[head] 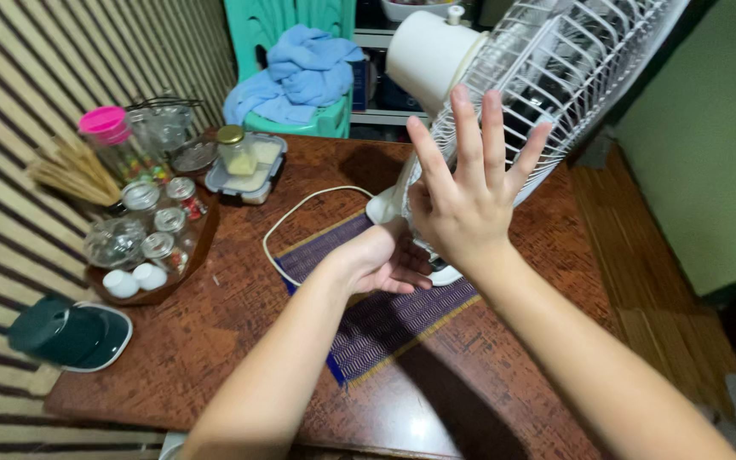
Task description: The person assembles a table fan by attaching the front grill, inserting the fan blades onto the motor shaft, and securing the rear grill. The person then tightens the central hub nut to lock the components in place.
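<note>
A white table fan (pixel 555 77) stands on a purple woven mat (pixel 385 324) on a brown wooden table (pixel 215 332). Its wire cage tilts toward the upper right and its round motor housing (pixel 428 51) faces left. My right hand (pixel 470 187) is raised in front of the cage with fingers spread, holding nothing. My left hand (pixel 381 260) rests low at the fan's base (pixel 446 274), fingers curled against it; the stand is hidden behind my hands. A white power cord (pixel 300 213) loops across the table to the left.
A wooden tray (pixel 142 294) with several small glass jars sits at left, beside a pink-lidded jar (pixel 112 136) and a lidded container (pixel 244 166). A dark green lid (pixel 70 336) lies on the striped surface. Blue cloth (pixel 300 72) lies on a teal chair behind.
</note>
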